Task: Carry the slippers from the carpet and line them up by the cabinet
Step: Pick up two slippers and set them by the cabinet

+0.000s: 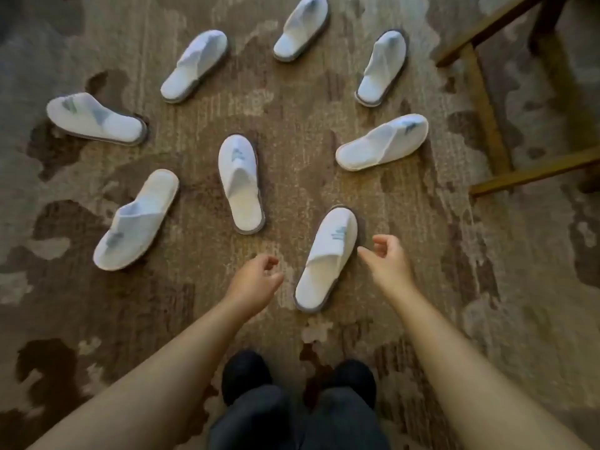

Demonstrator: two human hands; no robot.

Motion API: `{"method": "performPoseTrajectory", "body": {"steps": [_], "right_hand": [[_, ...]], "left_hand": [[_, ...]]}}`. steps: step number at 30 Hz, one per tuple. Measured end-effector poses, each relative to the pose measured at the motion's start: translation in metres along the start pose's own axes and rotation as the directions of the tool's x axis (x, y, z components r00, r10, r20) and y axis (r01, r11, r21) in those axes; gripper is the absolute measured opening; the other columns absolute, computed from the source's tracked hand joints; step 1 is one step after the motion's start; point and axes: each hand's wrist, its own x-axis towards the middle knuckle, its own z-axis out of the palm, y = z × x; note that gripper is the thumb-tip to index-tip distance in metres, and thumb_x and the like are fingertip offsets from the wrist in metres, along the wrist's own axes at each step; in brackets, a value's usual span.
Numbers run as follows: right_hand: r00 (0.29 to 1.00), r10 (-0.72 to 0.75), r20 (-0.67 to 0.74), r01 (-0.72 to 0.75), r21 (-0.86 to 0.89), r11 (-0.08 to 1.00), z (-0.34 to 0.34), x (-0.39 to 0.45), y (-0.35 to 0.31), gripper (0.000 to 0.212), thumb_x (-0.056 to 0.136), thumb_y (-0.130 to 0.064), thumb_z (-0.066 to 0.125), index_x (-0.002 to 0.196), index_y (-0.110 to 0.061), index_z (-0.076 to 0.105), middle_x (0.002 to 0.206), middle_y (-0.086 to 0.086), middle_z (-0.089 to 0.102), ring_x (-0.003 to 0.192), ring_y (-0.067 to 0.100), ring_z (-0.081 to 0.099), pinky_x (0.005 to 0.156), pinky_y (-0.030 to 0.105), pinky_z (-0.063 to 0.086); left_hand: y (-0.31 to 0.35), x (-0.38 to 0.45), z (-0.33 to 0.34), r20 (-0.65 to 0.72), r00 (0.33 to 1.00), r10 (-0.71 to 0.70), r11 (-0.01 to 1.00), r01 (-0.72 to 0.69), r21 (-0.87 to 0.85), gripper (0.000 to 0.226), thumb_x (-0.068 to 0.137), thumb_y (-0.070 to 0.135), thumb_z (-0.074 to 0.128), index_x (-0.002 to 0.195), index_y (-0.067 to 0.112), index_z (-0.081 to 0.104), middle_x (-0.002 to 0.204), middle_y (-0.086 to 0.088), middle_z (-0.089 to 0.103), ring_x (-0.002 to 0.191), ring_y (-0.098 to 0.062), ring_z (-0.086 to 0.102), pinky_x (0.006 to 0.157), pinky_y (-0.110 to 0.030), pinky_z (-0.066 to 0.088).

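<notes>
1. The carpet [324, 319] fills nearly the whole view, brown and tan with darker blotches.
2. A wooden frame [483, 108], perhaps the legs and rails of a chair or table, stands on the carpet at the upper right; the blur there leaves its kind uncertain.
3. The person's legs [292, 420] in dark trousers and two dark shoes [246, 375] show at the bottom middle, with both bare forearms reaching forward from either side.
4. Eight white slippers lie scattered on the carpet, none touching another and pointing every which way. The nearest slipper [326, 259] lies between the two hands, toe pointing up and a little right. A middle slipper [240, 185] lies just beyond the left hand. A left slipper [136, 220] sits toe down-left, and a far-left slipper [95, 119] lies almost crosswise. Across the top lie an upper-left slipper [194, 66], a top slipper [302, 27] and an upper-right slipper [381, 68]. A right slipper [381, 142] lies near the wooden frame.
5. The left hand [255, 280] hovers just left of the nearest slipper's heel, fingers loosely curled and holding nothing.
6. The right hand [386, 258] hovers just beside that slipper's right edge, fingers loosely bent and holding nothing, with one fingertip very close to the sole.
</notes>
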Motion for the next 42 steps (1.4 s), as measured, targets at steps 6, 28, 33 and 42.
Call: {"method": "performPoseTrajectory", "body": {"steps": [6,28,33,42], "right_hand": [[0.999,-0.047,-0.011,0.045,-0.108,0.993,0.071,0.128,0.069,0.065,0.076,-0.029,0.068,0.128,-0.006,0.037,0.131,0.012,0.042,0.119,0.026,0.042,0.095,0.036,0.036],[0.917,-0.390,0.080,0.347,0.322,0.881,0.059,0.162,-0.014,0.048,0.067,-0.006,0.075,0.098,-0.021,0.042,0.090,-0.011,0.055,0.080,0.001,0.055,0.057,0.012,0.050],[0.874,-0.401,0.274,0.289,0.370,0.883,0.077,0.134,-0.078,0.059,0.071,-0.012,0.073,0.120,-0.011,0.041,0.103,-0.002,0.057,0.089,0.008,0.057,0.065,0.014,0.051],[0.958,-0.198,0.209,0.165,0.166,0.972,0.196,0.169,-0.088,0.058,0.079,-0.029,0.065,0.128,-0.010,0.041,0.121,0.009,0.053,0.098,0.015,0.049,0.079,0.027,0.037]], "left_hand": [[-0.052,0.134,0.064,-0.022,0.998,0.051,0.999,-0.051,0.006,0.036,0.087,0.024,0.053,0.121,0.012,0.050,0.127,-0.008,0.055,0.111,-0.022,0.053,0.092,-0.035,0.044],[-0.001,0.170,0.053,0.000,0.992,0.129,0.889,-0.116,-0.444,0.033,0.079,0.034,0.062,0.107,0.022,0.051,0.101,0.003,0.059,0.087,-0.007,0.057,0.064,-0.018,0.047],[0.006,0.135,-0.013,-0.258,0.960,0.108,0.876,-0.215,-0.433,0.011,0.079,0.026,0.064,0.089,0.026,0.058,0.078,0.014,0.060,0.071,0.001,0.056,0.047,-0.007,0.044],[-0.085,0.190,-0.108,-0.450,0.889,-0.090,0.879,-0.142,-0.455,0.036,0.082,0.031,0.060,0.111,0.009,0.055,0.095,-0.002,0.058,0.077,-0.011,0.054,0.064,-0.027,0.043]]}}
